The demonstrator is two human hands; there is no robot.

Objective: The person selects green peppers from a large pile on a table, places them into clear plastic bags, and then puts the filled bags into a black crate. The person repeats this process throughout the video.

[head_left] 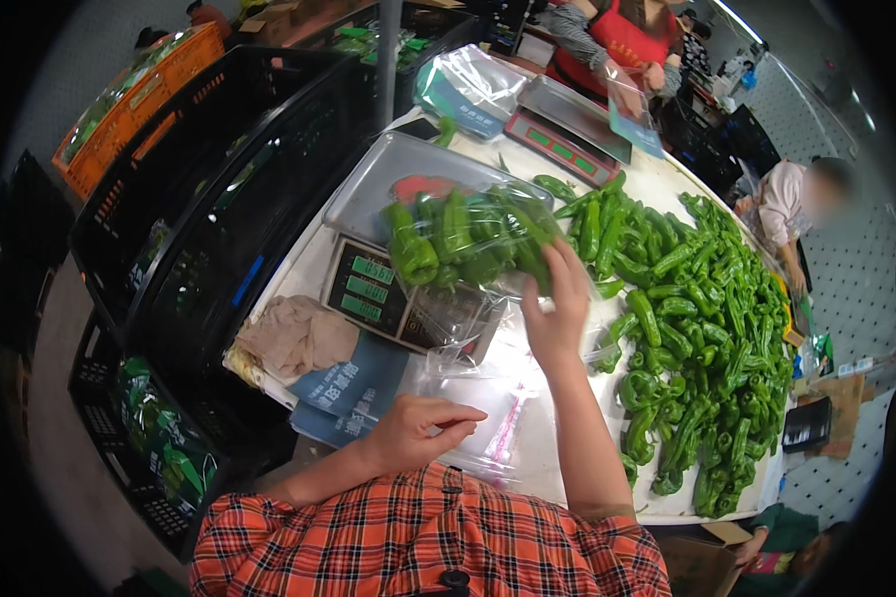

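A clear plastic bag of green peppers (pixel 468 234) lies tilted over the metal pan (pixel 363 189) of a digital scale and partly over its lit display (pixel 360 284). My right hand (pixel 560 306) grips the bag's right end, thumb and fingers on either side of the film. My left hand (pixel 420 428) is closer to me, fingers curled in and thumb and index drawn together, with nothing seen in them. Below it and to its right lie flat clear plastic bags (pixel 483 423) with a pink stripe. Blue printed bags (pixel 348 393) lie to its left.
Loose green peppers (pixel 697 328) cover the table's right side. A crumpled beige cloth (pixel 297 336) sits at the left edge, beside black crates (pixel 209 219). A second scale (pixel 567 139) stands at the far side, where a person in a red apron (pixel 622 45) handles a bag.
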